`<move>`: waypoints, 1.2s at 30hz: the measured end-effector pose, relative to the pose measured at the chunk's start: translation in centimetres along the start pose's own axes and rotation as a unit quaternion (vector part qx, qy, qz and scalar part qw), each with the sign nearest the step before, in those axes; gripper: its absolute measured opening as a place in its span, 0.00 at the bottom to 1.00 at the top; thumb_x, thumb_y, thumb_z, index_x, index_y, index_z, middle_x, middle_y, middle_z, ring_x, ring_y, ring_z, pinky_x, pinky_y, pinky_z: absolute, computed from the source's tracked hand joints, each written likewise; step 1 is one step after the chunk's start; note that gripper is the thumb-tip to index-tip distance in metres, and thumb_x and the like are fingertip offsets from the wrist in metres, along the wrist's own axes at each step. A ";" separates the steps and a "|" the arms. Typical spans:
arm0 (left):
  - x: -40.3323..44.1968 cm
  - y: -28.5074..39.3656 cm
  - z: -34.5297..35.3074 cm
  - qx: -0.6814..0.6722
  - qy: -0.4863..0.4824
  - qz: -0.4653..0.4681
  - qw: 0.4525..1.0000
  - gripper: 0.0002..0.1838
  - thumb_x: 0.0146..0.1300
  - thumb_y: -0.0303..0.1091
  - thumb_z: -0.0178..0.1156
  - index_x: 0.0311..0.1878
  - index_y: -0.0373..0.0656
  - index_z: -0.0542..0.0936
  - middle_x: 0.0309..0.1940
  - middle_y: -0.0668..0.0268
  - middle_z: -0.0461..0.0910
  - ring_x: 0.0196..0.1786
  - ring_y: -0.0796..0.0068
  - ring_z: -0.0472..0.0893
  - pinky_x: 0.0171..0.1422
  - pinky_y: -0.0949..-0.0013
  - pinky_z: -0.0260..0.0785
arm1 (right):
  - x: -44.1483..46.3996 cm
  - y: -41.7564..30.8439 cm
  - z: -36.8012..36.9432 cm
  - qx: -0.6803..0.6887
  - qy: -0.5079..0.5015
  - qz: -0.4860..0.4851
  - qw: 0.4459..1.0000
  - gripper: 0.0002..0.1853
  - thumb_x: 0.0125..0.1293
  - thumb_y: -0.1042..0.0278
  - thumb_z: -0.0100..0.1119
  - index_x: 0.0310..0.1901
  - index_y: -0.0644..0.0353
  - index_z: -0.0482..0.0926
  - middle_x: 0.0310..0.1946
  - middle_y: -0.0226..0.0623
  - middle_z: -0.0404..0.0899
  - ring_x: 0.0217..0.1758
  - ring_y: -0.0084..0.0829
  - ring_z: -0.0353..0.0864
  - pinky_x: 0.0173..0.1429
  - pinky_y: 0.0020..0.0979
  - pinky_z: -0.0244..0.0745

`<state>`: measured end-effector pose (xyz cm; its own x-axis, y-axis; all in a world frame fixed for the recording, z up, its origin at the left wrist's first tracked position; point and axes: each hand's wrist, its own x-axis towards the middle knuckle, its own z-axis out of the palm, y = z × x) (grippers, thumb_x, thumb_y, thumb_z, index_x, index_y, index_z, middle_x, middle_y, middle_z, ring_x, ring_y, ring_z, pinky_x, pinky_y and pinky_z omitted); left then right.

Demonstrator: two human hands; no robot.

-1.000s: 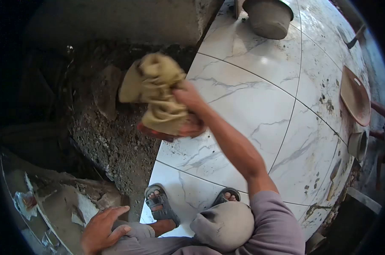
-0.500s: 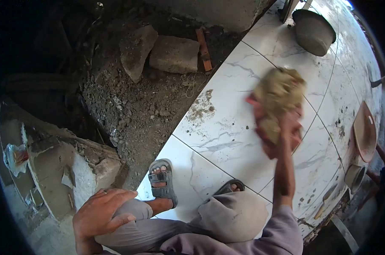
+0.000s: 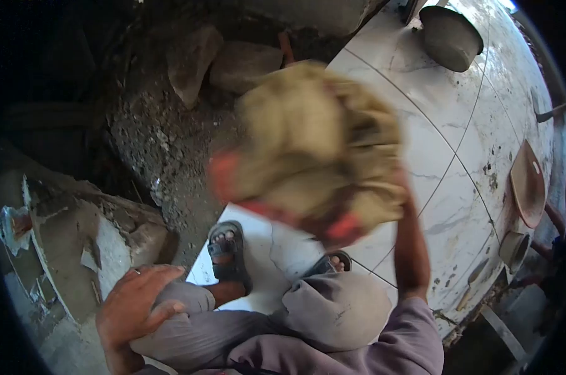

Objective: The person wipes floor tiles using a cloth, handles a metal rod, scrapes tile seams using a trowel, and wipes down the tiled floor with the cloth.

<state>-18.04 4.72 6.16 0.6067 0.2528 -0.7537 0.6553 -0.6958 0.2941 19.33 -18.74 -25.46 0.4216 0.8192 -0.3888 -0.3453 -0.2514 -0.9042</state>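
A crumpled khaki and red cloth (image 3: 320,144), blurred by motion, is held up off the floor in my right hand. The cloth hides that hand's fingers; only the right forearm (image 3: 412,250) shows below it. Beneath and behind the cloth lie white marbled floor tiles (image 3: 445,194). My left hand (image 3: 136,306) rests on my left knee, holding nothing, its fingers stretched out and the thumb apart.
Rubble and soil (image 3: 145,137) border the tiles on the left, with stone blocks (image 3: 245,65) at the back. A dark bucket (image 3: 450,39) stands far right. A reddish trowel-like board (image 3: 528,184) and a small bowl (image 3: 515,251) lie near another person's arm (image 3: 555,219).
My right hand has swung the cloth up from the tiles and leftward, closer to the camera. Under it, the tile's dirt patch is now covered from view. My left hand stays on the knee.
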 end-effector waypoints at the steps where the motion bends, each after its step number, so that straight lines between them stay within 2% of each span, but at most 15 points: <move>1: 0.1 -0.1 0.0 -0.010 -0.011 -0.002 1.000 0.29 0.61 0.51 0.60 0.61 0.44 0.72 0.58 0.59 0.74 0.60 0.58 0.74 0.64 0.59 0.62 | -2.1 0.8 -6.9 -0.017 0.071 0.026 0.997 0.24 0.62 0.57 0.58 0.57 0.62 0.74 0.59 0.44 0.73 0.63 0.42 0.69 0.68 0.42 0.61; 4: 0.8 -0.4 -0.6 -0.001 -0.038 0.045 0.998 0.30 0.60 0.50 0.61 0.61 0.44 0.72 0.57 0.59 0.74 0.60 0.58 0.74 0.65 0.58 0.61 | -6.3 5.4 -17.1 -0.241 0.204 -0.007 0.949 0.26 0.63 0.55 0.58 0.58 0.63 0.73 0.56 0.43 0.75 0.59 0.40 0.73 0.63 0.40 0.66; 6: 1.0 -0.8 -0.7 0.004 -0.039 0.071 0.997 0.29 0.60 0.49 0.62 0.62 0.45 0.72 0.56 0.59 0.75 0.59 0.59 0.74 0.64 0.57 0.62 | -7.3 9.2 -17.6 -0.534 0.318 -0.072 0.780 0.26 0.60 0.57 0.60 0.57 0.64 0.73 0.50 0.45 0.77 0.52 0.37 0.78 0.54 0.37 0.74; 9: 0.8 -0.9 -0.7 -0.002 -0.042 0.068 0.997 0.29 0.59 0.48 0.63 0.61 0.44 0.72 0.56 0.59 0.75 0.58 0.58 0.75 0.63 0.56 0.63 | -5.4 17.9 -11.1 -0.815 0.219 0.246 0.477 0.20 0.56 0.56 0.59 0.47 0.58 0.77 0.42 0.39 0.74 0.48 0.34 0.73 0.51 0.39 0.68; 10: 0.6 -1.0 -0.6 -0.002 -0.046 0.069 0.997 0.29 0.59 0.48 0.63 0.61 0.44 0.72 0.56 0.59 0.75 0.58 0.58 0.75 0.63 0.56 0.63 | -5.2 22.3 -8.4 -0.850 0.223 0.192 0.437 0.16 0.55 0.59 0.57 0.43 0.58 0.80 0.36 0.37 0.74 0.43 0.35 0.71 0.49 0.40 0.65; 14: -0.3 -0.8 0.1 -0.001 -0.015 0.069 0.998 0.30 0.58 0.47 0.64 0.60 0.42 0.73 0.55 0.58 0.76 0.56 0.57 0.76 0.62 0.56 0.65 | 3.2 15.6 18.8 -0.588 0.049 -0.189 0.785 0.20 0.54 0.61 0.57 0.48 0.61 0.77 0.43 0.43 0.75 0.48 0.38 0.74 0.52 0.38 0.69; 16: -0.4 -0.4 0.6 0.011 0.000 0.068 0.998 0.30 0.57 0.47 0.65 0.59 0.41 0.73 0.55 0.57 0.76 0.56 0.57 0.77 0.61 0.56 0.65 | 6.0 15.1 26.2 -0.317 -0.052 -0.383 0.866 0.22 0.54 0.63 0.57 0.50 0.62 0.76 0.46 0.46 0.76 0.51 0.40 0.76 0.53 0.37 0.71; 19: -0.8 -0.2 0.9 0.005 0.023 0.076 0.997 0.31 0.56 0.48 0.65 0.60 0.41 0.73 0.55 0.57 0.76 0.56 0.56 0.77 0.61 0.56 0.65 | 5.9 6.6 25.8 -0.088 -0.091 -0.182 0.975 0.25 0.52 0.68 0.60 0.55 0.55 0.76 0.55 0.44 0.76 0.59 0.41 0.74 0.63 0.39 0.68; 23: -0.9 -1.1 0.6 0.010 0.013 0.061 0.998 0.31 0.57 0.48 0.65 0.60 0.40 0.73 0.55 0.56 0.76 0.56 0.55 0.77 0.60 0.55 0.65 | 0.5 2.8 10.7 -0.095 0.009 -0.077 0.992 0.23 0.58 0.64 0.59 0.57 0.55 0.75 0.57 0.45 0.75 0.60 0.44 0.74 0.63 0.44 0.67; 27: -0.7 -1.5 0.8 0.010 -0.018 0.100 0.995 0.31 0.58 0.49 0.64 0.59 0.39 0.73 0.55 0.55 0.76 0.56 0.54 0.77 0.61 0.54 0.65 | -7.0 2.9 -9.4 -0.171 0.253 0.006 0.952 0.21 0.61 0.62 0.56 0.57 0.55 0.75 0.54 0.46 0.77 0.57 0.45 0.76 0.61 0.49 0.67; 31: -0.9 -1.8 0.5 0.002 -0.009 0.105 0.994 0.31 0.59 0.50 0.63 0.59 0.39 0.73 0.55 0.55 0.76 0.56 0.54 0.77 0.61 0.54 0.64 | -8.3 9.3 -16.5 -0.421 0.422 0.123 0.793 0.20 0.65 0.60 0.54 0.57 0.55 0.75 0.52 0.46 0.78 0.54 0.46 0.78 0.58 0.54 0.67; 32: -1.1 -2.0 0.7 0.001 -0.014 0.096 0.995 0.31 0.59 0.50 0.63 0.59 0.39 0.73 0.55 0.55 0.76 0.56 0.54 0.77 0.62 0.54 0.64 | -7.1 11.5 -15.6 -0.519 0.415 0.166 0.729 0.19 0.66 0.60 0.54 0.57 0.55 0.75 0.51 0.46 0.79 0.53 0.46 0.78 0.58 0.55 0.67; 33: -1.1 -2.0 1.0 -0.001 -0.015 0.085 0.996 0.30 0.59 0.49 0.63 0.59 0.39 0.72 0.55 0.55 0.76 0.57 0.54 0.76 0.62 0.54 0.64 | -5.9 17.0 -14.8 -0.724 0.351 0.122 0.581 0.17 0.63 0.63 0.52 0.50 0.61 0.76 0.45 0.49 0.79 0.46 0.49 0.78 0.51 0.56 0.69; 34: -1.1 -1.8 1.2 0.001 -0.011 0.085 0.996 0.30 0.59 0.49 0.63 0.59 0.39 0.72 0.55 0.55 0.76 0.57 0.54 0.76 0.62 0.54 0.64 | -4.6 22.4 -14.1 -0.877 0.320 0.066 0.352 0.16 0.61 0.65 0.50 0.44 0.68 0.77 0.39 0.52 0.79 0.38 0.52 0.79 0.45 0.56 0.70; 36: -1.4 -1.1 1.2 -0.004 -0.026 0.067 0.997 0.30 0.59 0.48 0.63 0.60 0.40 0.72 0.56 0.55 0.76 0.58 0.54 0.75 0.63 0.54 0.63 | -1.8 14.7 -1.3 -0.818 0.260 0.031 0.511 0.14 0.57 0.64 0.52 0.41 0.63 0.78 0.39 0.47 0.77 0.42 0.47 0.76 0.47 0.53 0.68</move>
<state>-20.14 4.29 6.23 0.6652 0.1227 -0.7365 0.5731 -0.7162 0.3983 14.60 -24.57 -38.34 0.7653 0.6427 -0.0341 0.6133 -0.7122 0.3414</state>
